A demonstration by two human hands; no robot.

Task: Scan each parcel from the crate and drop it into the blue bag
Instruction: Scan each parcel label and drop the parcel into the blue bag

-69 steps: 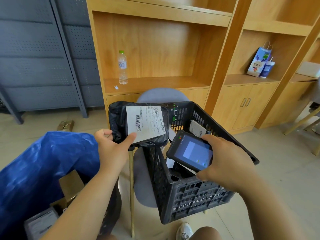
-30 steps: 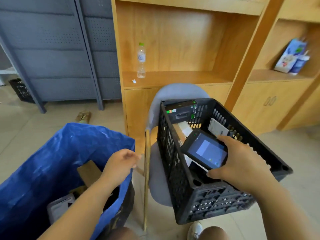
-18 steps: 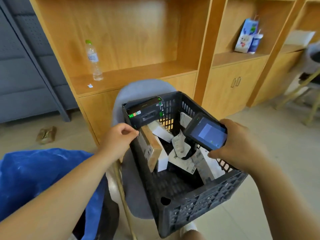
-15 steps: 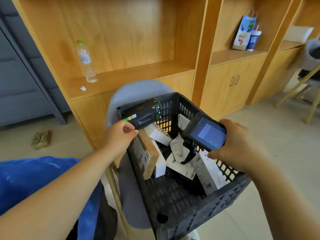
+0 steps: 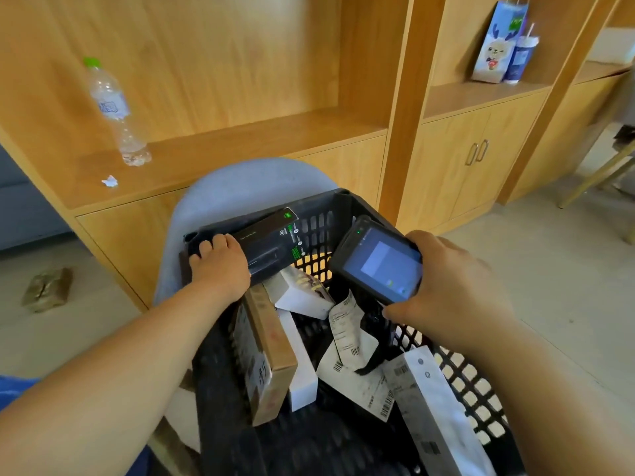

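A black plastic crate (image 5: 460, 379) stands on a grey chair and holds several parcels. My left hand (image 5: 220, 266) grips the left end of a long black box (image 5: 271, 242) that lies across the crate's far-left corner. My right hand (image 5: 450, 290) holds a handheld scanner (image 5: 378, 266) above the crate, its screen lit and facing me. Below lie a brown cardboard box (image 5: 268, 355), a white box (image 5: 302, 293), a black bag with white labels (image 5: 350, 341) and a long white box (image 5: 433, 410). Only a sliver of the blue bag (image 5: 13, 389) shows at the lower left edge.
The grey chair (image 5: 240, 187) under the crate backs onto a wooden shelf unit (image 5: 240, 139) with a water bottle (image 5: 113, 111). A gift bag and cup (image 5: 505, 46) stand on the right shelf. A small brown packet (image 5: 48, 288) lies on the floor at left.
The black bagged parcel left my left hand over the blue bag. My left hand then crossed to the crate and took hold of the long black box. The scanner stayed in my right hand.
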